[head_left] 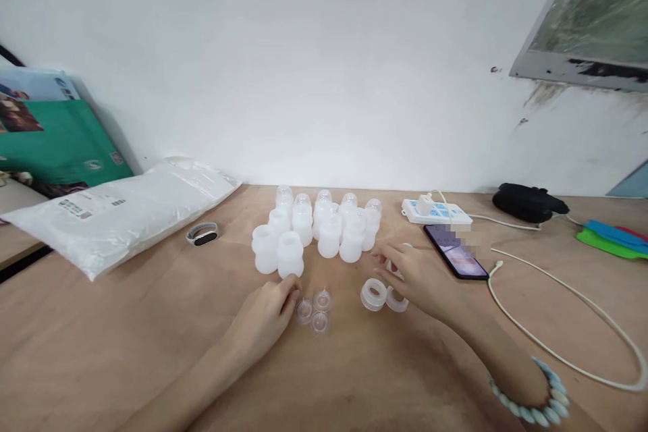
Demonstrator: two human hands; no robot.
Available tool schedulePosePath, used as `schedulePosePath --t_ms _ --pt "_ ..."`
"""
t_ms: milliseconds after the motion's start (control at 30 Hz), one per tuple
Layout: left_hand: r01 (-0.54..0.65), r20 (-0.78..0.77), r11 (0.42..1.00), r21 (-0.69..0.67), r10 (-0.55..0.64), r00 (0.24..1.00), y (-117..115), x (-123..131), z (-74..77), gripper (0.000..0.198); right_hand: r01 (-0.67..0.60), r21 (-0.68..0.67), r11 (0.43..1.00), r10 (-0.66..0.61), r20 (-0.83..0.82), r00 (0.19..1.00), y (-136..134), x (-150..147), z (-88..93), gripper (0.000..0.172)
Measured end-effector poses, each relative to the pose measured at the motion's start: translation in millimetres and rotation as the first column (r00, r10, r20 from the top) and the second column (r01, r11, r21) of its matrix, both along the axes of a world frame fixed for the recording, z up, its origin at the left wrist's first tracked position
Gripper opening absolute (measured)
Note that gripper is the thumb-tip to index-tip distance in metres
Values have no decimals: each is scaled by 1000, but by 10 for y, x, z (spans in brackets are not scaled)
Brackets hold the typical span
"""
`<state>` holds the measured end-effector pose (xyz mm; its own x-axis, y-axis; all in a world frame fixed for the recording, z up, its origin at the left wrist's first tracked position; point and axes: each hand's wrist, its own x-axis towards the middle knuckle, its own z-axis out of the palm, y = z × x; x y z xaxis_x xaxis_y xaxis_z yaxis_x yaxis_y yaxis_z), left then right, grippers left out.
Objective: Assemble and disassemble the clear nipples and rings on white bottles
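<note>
My left hand rests on the table with its fingers curled in and nothing visible in them. It lies just in front of a white open-topped bottle and beside clear nipple-shaped pieces. My right hand hovers with fingers apart over white screw rings, partly hiding one ring and another whitish piece behind the fingers. Between and beyond the hands stand several small white bottles; some are open, like the one at left, others wear clear domed caps.
At left lie a white plastic bag and a grey wristband. To the right are a phone, a power strip, a looping white cable, a black case and coloured sheets. A white wall rises behind.
</note>
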<state>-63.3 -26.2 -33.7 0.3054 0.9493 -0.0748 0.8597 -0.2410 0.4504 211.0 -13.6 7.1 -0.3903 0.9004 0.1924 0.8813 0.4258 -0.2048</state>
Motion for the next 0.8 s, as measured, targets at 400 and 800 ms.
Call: schedulePosePath --t_ms 400,800 --pt "105 -123 967 233 -78 989 -81 18 -50 23 -149 420 895 51 236 970 463 -816 534 11" --pt "64 107 719 692 -189 976 -111 -13 -65 28 -116 550 827 104 52 993 151 -641 329 17"
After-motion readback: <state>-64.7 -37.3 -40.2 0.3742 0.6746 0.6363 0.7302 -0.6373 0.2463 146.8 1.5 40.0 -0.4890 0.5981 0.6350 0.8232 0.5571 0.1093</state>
